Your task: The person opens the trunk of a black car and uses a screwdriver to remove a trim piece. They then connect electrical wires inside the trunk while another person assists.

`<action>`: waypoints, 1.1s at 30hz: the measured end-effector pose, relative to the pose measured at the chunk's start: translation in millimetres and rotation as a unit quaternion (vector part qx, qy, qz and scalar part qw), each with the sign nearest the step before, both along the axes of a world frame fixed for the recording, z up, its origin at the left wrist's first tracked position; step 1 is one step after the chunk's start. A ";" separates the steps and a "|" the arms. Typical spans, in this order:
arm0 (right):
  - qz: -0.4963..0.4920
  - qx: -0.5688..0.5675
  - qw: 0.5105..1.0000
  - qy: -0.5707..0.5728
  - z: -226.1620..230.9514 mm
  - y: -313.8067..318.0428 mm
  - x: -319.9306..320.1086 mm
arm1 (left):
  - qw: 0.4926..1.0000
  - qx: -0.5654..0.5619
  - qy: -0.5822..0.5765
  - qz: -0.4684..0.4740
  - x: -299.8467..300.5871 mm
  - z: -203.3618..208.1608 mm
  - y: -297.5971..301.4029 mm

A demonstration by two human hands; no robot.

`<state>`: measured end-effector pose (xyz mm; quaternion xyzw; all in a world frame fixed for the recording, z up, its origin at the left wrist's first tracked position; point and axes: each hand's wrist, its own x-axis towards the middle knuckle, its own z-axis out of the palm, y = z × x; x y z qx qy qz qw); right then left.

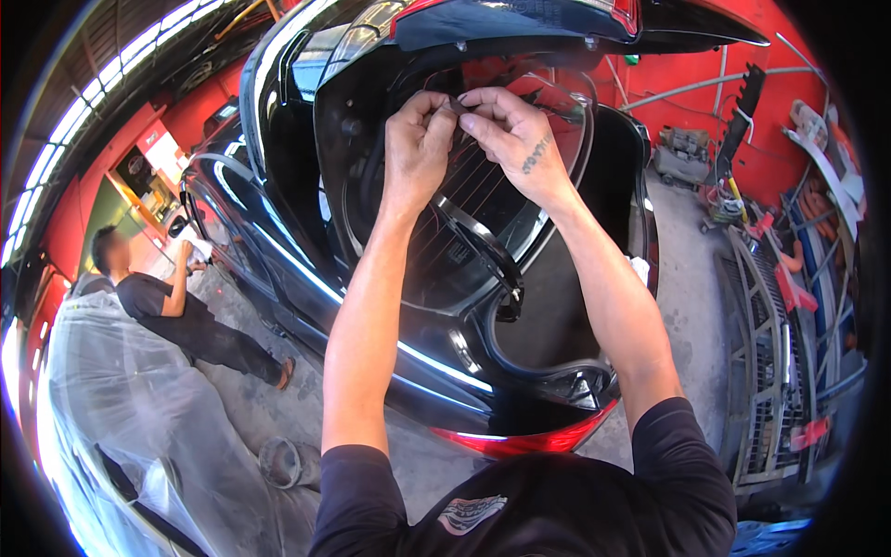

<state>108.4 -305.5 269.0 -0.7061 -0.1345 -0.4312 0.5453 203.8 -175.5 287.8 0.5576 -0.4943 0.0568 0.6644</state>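
Note:
Both my arms reach up over the back of a black car whose boot lid (520, 28) stands raised. My left hand (418, 153) has its thumb and fingers pinched together. Its tips meet those of my right hand (515, 144), which is pinched too and has dark marks on its back. Between the fingertips is a small dark piece (458, 106), mostly covered, whose kind I cannot make out. Behind the hands lies the rear window (478, 181) with its thin lines. Below them are a curved black hinge arm (478, 243), the boot opening (557, 302) and a red tail light (529, 438).
At the left a person (176, 302) in dark clothes stands beside the car, holding something white. Clear plastic sheeting (130, 371) covers a bulky shape near a bucket (280, 462). Metal racking (756, 343) with car parts lines the right, and a grey machine (684, 156) sits by the red wall (677, 70).

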 end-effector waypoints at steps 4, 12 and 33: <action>-0.025 0.004 1.000 0.011 2.9 2.9 -3.3 | 1.000 0.017 0.001 0.005 -4.8 5.2 4.5; -0.012 -0.001 1.000 0.008 0.8 -2.4 -11.0 | 0.997 0.078 -0.014 0.012 -11.1 19.8 12.7; 0.001 0.044 0.999 0.003 -9.9 1.0 -9.3 | 0.999 0.002 0.045 -0.019 -4.2 7.5 -2.7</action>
